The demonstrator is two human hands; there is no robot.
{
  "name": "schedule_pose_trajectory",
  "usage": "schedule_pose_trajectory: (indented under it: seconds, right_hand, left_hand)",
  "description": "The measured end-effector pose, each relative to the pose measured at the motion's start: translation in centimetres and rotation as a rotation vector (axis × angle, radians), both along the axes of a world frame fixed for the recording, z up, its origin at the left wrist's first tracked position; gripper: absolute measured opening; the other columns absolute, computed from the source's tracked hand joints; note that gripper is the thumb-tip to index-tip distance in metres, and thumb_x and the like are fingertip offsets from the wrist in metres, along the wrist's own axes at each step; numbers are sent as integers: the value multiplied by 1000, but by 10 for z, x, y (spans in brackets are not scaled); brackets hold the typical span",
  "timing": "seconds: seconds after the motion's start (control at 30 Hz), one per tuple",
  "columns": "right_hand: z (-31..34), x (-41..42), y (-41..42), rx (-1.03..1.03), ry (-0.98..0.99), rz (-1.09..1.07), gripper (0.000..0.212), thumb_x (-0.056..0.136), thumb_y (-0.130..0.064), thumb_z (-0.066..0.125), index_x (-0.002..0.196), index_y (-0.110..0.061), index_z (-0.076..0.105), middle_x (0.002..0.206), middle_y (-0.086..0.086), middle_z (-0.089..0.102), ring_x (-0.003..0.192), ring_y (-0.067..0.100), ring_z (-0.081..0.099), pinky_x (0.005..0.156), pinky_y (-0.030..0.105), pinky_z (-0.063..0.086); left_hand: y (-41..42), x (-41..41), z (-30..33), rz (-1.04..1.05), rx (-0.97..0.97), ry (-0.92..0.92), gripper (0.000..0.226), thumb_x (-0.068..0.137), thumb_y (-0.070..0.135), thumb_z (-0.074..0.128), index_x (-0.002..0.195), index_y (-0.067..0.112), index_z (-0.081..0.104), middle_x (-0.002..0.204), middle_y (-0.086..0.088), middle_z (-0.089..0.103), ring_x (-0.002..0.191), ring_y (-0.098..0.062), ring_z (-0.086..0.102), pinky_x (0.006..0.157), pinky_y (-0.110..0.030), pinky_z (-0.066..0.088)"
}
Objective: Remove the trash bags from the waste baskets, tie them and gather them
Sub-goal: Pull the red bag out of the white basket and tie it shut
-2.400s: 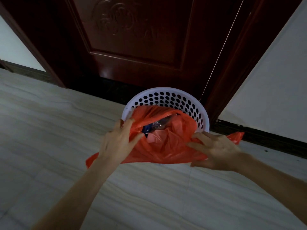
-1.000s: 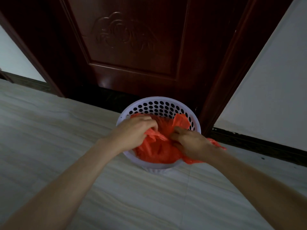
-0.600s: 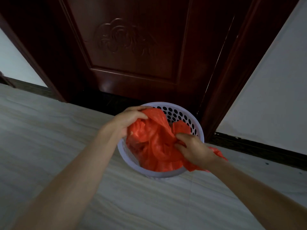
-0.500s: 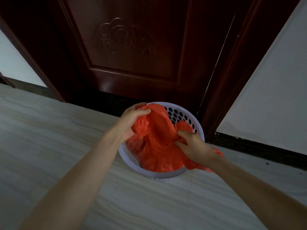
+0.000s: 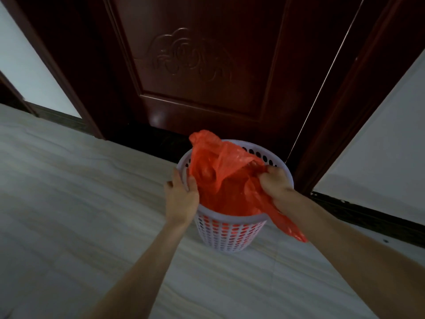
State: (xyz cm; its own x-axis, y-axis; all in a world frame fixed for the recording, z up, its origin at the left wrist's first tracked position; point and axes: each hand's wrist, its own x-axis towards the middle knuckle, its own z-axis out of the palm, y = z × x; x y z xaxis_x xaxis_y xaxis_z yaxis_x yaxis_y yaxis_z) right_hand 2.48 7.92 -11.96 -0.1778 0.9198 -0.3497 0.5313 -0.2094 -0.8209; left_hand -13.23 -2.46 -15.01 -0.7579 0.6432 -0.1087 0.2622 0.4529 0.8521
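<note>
A white perforated waste basket (image 5: pixel 227 234) stands upright on the floor in front of a dark door. An orange-red trash bag (image 5: pixel 220 178) sits inside it, its top bunched up and rising above the rim, with one loose end hanging over the right side. My left hand (image 5: pixel 181 196) grips the basket's left rim, thumb inside against the bag. My right hand (image 5: pixel 274 183) is closed on the bag's gathered plastic at the right rim. The bag's contents are hidden.
A dark red wooden door (image 5: pixel 202 65) and its frame stand directly behind the basket. A white wall (image 5: pixel 386 139) with a dark baseboard (image 5: pixel 368 212) runs to the right. Pale striped floor tiles (image 5: pixel 69 203) spread to the left and toward me.
My left hand has let go of the bag's top and moved down onto the basket's left rim. The right hand still holds the bag and has shifted right. The view has pulled back.
</note>
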Motion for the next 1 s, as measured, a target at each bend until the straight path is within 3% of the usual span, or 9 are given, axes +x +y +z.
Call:
schedule_pose_trajectory:
  seconds: [0.13, 0.27, 0.37, 0.43, 0.5, 0.6, 0.73, 0.87, 1.0]
  right_hand:
    - [2, 4, 3, -90, 92, -130, 42, 92, -3, 29, 126, -9, 53, 110, 17, 63, 93, 30, 60, 80, 34, 49]
    - [11, 14, 4, -366, 497, -346, 28, 94, -7, 34, 87, -9, 61, 52, 5, 67, 61, 21, 60, 47, 24, 51]
    - [13, 20, 9, -355, 602, -315, 23, 88, -14, 39, 75, -8, 57, 39, -1, 61, 44, 15, 61, 51, 25, 46]
    - [21, 20, 10, -295, 379, -111, 41, 83, -45, 45, 89, -10, 63, 62, 3, 71, 65, 18, 67, 67, 30, 51]
    - [21, 20, 2, -6, -194, 255, 65, 70, -68, 47, 102, -14, 63, 91, 6, 69, 83, 22, 66, 74, 29, 50]
    - [5, 19, -13, 545, -765, 671, 46, 80, -30, 59, 120, -14, 42, 117, 12, 46, 81, 23, 56, 61, 27, 46]
    - [-8, 27, -12, 721, -888, 879, 67, 93, -23, 46, 142, -41, 5, 131, 12, 40, 103, 32, 59, 85, 42, 51]
    - [-8, 30, -7, 787, -842, 903, 44, 93, -25, 41, 136, -34, 37, 130, 4, 43, 113, 26, 53, 96, 39, 46]
    - [-6, 28, -11, 810, -597, 775, 47, 88, -13, 49, 132, -25, 45, 130, 6, 44, 114, 28, 51, 95, 37, 44]
  left_hand:
    - [-2, 1, 0, 54, 166, 76, 28, 95, 6, 38, 114, -6, 55, 110, -31, 60, 104, -40, 56, 68, -23, 29]
    - [-4, -6, -1, 2, 175, 66, 25, 93, 3, 40, 106, -2, 61, 84, -14, 64, 89, -35, 62, 58, -15, 30]
    - [-6, -11, -2, -67, 135, 48, 31, 93, 5, 40, 117, 5, 58, 86, -3, 63, 88, -31, 64, 66, -23, 40]
    - [-6, -13, 0, -113, 120, -11, 36, 94, 10, 41, 128, 11, 52, 103, -2, 64, 96, -26, 63, 78, -29, 48]
    - [-4, -15, 2, -157, 135, -141, 37, 94, 13, 42, 129, 19, 52, 104, -3, 68, 92, -23, 65, 81, -36, 54]
    - [-4, -20, 4, -256, 144, -195, 41, 91, 10, 43, 101, 45, 61, 82, 11, 69, 81, -13, 67, 69, -31, 56]
    - [-9, -21, 4, -273, 113, -9, 34, 91, 10, 42, 111, 30, 61, 84, 7, 68, 81, -15, 65, 70, -32, 53]
    - [-9, -7, -2, -196, 65, 207, 32, 94, 12, 39, 121, 13, 55, 95, -13, 65, 81, -25, 62, 66, -28, 44]
    - [-3, 11, -9, -119, 14, 280, 42, 95, 11, 35, 138, 12, 37, 109, -24, 54, 92, -37, 57, 70, -32, 38]
